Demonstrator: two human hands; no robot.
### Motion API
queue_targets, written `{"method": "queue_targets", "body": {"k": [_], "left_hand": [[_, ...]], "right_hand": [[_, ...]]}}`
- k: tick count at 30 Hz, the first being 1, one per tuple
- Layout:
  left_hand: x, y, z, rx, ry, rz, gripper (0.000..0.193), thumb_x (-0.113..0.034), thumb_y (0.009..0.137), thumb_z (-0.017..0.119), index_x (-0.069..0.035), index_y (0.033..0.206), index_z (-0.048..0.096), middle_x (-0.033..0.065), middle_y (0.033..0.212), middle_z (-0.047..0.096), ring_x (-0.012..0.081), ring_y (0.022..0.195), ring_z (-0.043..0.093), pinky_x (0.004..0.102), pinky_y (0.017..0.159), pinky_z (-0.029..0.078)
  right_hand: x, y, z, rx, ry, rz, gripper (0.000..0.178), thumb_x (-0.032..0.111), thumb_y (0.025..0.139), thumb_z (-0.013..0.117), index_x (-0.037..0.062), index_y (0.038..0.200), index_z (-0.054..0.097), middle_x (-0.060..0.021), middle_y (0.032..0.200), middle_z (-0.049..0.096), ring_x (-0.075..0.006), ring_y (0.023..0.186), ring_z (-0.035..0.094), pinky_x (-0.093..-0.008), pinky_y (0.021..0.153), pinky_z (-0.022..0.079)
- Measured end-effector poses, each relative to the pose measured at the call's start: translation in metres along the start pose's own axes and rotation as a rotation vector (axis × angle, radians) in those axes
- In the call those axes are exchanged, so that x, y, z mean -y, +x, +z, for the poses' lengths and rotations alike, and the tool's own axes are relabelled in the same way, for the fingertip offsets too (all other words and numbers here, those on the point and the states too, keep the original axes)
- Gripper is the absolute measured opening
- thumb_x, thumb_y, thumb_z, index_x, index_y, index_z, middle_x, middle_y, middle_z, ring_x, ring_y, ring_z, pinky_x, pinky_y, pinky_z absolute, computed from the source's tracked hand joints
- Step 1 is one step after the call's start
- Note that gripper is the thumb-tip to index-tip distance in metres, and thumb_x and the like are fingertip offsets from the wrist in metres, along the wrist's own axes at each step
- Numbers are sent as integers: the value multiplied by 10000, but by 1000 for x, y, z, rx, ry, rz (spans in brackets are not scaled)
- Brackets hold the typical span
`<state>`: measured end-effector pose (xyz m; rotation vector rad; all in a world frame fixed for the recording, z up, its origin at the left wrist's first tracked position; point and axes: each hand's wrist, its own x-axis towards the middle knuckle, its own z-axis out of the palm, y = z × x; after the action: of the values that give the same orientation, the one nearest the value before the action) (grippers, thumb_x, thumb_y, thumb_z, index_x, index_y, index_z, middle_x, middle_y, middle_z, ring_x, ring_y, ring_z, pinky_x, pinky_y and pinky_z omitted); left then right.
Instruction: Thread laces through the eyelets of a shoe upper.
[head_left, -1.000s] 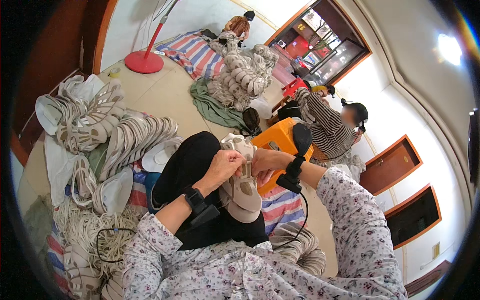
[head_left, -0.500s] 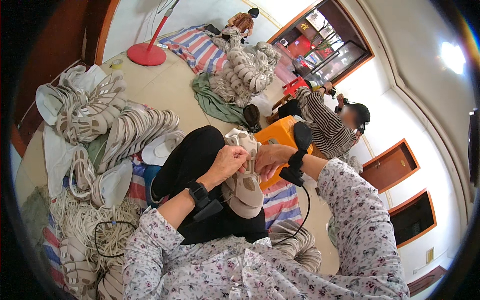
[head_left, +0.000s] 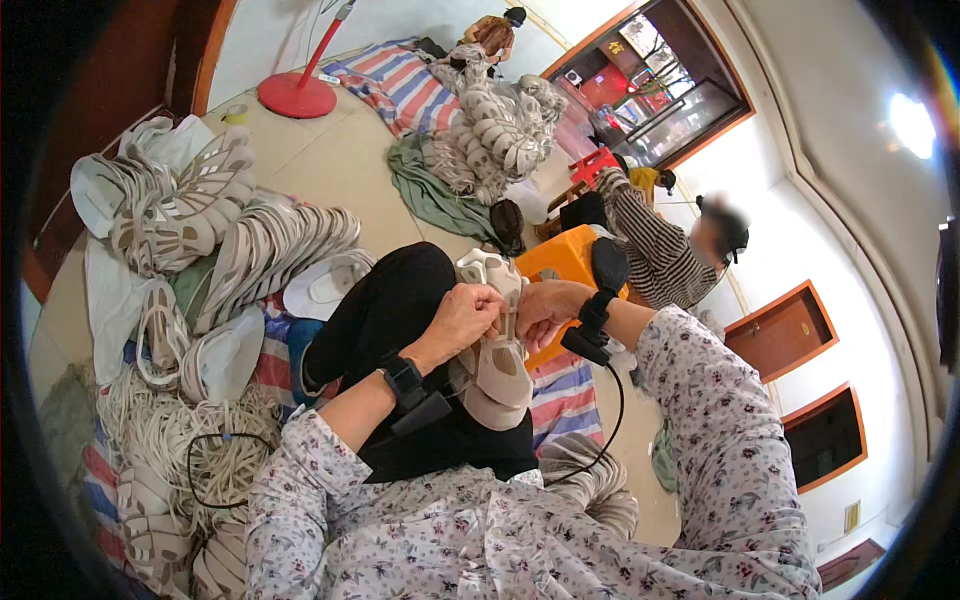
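Beige-and-white fabric-like shoe upper lies over the black-trousered leg, just left of the orange plastic box; it looks light and pliable, best held by its side edges. The left hand pinches its fingertips together; whether the right hand grips cannot be told. A thin black cable, nearer than the box, might snag. Crumpled green cloth lies beyond, leftward.

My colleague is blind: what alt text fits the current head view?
A person's left hand and right hand touch a beige shoe upper above black trousers; more uppers lie piled left, a co-worker sits beyond.
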<state>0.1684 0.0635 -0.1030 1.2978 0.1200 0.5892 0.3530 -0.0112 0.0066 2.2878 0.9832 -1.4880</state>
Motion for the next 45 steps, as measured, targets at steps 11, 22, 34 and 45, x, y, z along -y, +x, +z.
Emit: {"method": "queue_targets", "body": {"k": [11,22,34,45], "left_hand": [[4,-1,0,-42,82,48,167,-72,935,564,35,932,692,56,730,679,107,617,643,255,564,532],[1,-5,3,-48,71,61,167,-84,927,569,26,915,694,58,692,670,109,583,635,266,545,518],[6,6,5,-56,136,118,172,-87,922,551,29,897,675,66,695,669,117,589,640,270,552,519],[-13,-8,19,111,103,126,308,-238,966,561,-2,1096,710,-12,711,610,51,614,569,207,577,457]], "right_hand": [[27,-14,10,-8,151,174,152,102,836,707,-25,917,690,-179,877,728,-216,710,724,-301,605,607],[24,-19,23,-187,157,193,127,123,843,683,0,871,699,-105,894,735,-175,718,717,-274,659,593],[-28,4,31,-711,-41,-289,162,117,797,655,-20,711,644,-80,589,594,-134,574,626,-351,526,518],[57,-50,23,-1177,-146,-1088,238,207,901,642,-27,944,648,-72,742,593,-130,732,560,-304,652,468]]}}
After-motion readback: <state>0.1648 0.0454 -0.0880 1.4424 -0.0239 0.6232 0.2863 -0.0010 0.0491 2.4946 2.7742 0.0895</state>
